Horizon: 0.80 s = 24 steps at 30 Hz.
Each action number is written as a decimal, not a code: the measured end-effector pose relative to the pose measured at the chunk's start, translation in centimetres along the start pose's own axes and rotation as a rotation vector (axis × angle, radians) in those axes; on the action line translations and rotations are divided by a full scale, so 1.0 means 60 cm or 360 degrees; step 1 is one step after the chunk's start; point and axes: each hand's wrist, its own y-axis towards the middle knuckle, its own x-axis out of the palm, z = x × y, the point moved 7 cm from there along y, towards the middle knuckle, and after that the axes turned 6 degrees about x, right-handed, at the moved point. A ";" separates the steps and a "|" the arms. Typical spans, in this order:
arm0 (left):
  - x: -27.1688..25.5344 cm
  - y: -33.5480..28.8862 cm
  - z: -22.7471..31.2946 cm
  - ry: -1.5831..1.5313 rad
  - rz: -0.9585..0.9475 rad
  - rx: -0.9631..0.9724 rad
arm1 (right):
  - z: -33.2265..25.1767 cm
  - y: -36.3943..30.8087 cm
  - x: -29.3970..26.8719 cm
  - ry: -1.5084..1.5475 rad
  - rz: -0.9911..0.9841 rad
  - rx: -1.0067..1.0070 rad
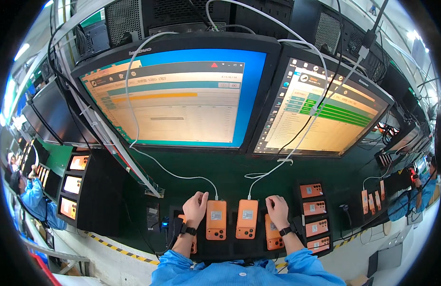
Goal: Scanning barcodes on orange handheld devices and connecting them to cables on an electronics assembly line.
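Labels white, illegible, on orange phones; fingers nearby.

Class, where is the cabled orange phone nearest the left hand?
In the head view, the phone lies low, just left of centre, between the left hand and the other cabled phone.

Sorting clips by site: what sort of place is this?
Likely an electronics factory floor: two orange rectangular phones on thin white cables, two wide black-framed monitors beyond them, and co-workers in blue long-sleeved clothing off to either side.
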 end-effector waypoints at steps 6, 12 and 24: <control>0.025 0.011 0.029 -0.0282 -0.0219 -0.0214 | -0.031 0.026 0.086 0.0343 -0.0348 0.0418; 0.020 -0.002 0.032 -0.0152 -0.0198 -0.0096 | -0.026 0.029 0.113 0.0450 -0.0368 0.0408; 0.033 0.016 0.018 -0.0460 -0.0359 -0.0196 | -0.068 0.038 0.117 0.0440 -0.1021 0.0313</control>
